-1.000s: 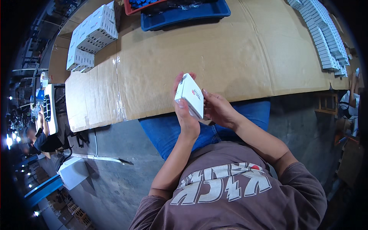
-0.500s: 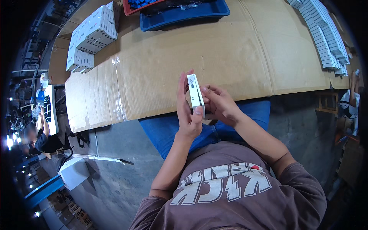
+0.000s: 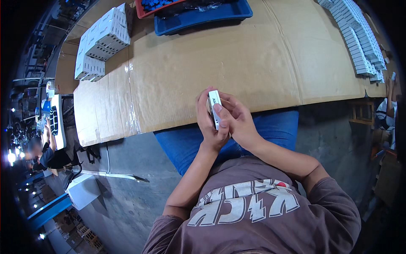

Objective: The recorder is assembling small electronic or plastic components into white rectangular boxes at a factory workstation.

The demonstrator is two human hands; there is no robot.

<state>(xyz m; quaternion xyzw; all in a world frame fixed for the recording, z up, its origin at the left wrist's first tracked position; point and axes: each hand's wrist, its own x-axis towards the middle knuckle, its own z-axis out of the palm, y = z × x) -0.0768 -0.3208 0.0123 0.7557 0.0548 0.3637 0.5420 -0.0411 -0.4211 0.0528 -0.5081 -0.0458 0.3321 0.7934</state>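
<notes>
A slim white box with dark print on its narrow side stands between my hands, just over the near edge of the table. My left hand wraps it from the left, fingers along one side and thumb low on the near end. From the other side my right hand closes on it, thumb pressed across the printed side and fingers behind. Much of the box is hidden by my fingers.
Cardboard covers the table. White boxes are stacked at the far left, and long rows of white boxes stand at the right. A blue tray and a red bin with blue pieces sit at the back. Other people work at both sides.
My right hand has moved in from beside the box and now grips it, thumb over its printed side. A flap-like gap along the box's right edge no longer shows. The box sits slightly lower.
</notes>
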